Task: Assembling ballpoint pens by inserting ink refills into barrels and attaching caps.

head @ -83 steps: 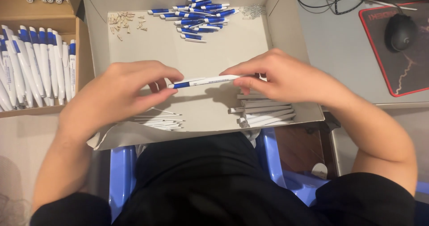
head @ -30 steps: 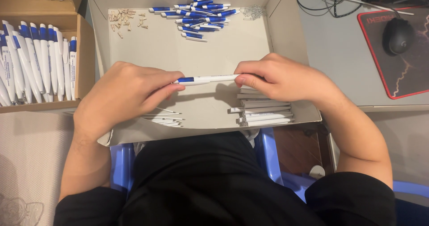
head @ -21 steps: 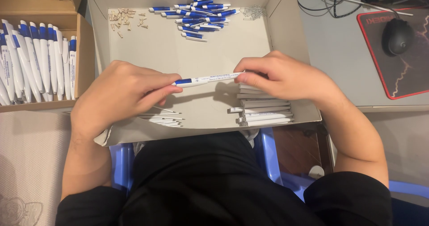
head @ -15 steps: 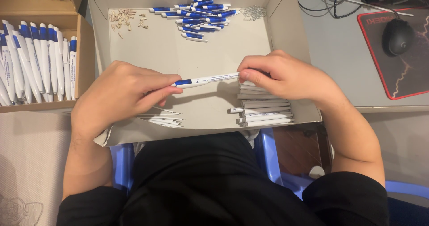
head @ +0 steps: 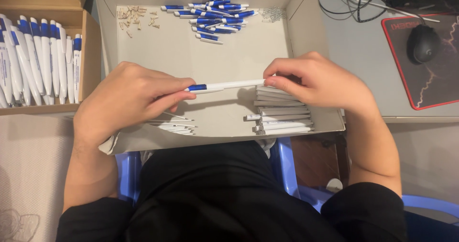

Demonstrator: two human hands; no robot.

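White-and-blue pen (head: pixel 224 85) is pinched at both ends, left hand (head: pixel 126 101) and right hand (head: pixel 322 82), level above the cardboard tray (head: pixel 215 50), probably to join its parts.

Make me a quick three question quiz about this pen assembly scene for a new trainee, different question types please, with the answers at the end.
1. True or false: the pen is held at both ends, the left hand at the blue end and the right hand at the white end.
2. Multiple choice: where does the pile of blue and white parts lie in the cardboard tray? A) at the far end B) under the left hand C) outside the tray
3. Fill in: the stack of white barrels lies under the ____ hand.

Key: 1 true; 2 A; 3 right
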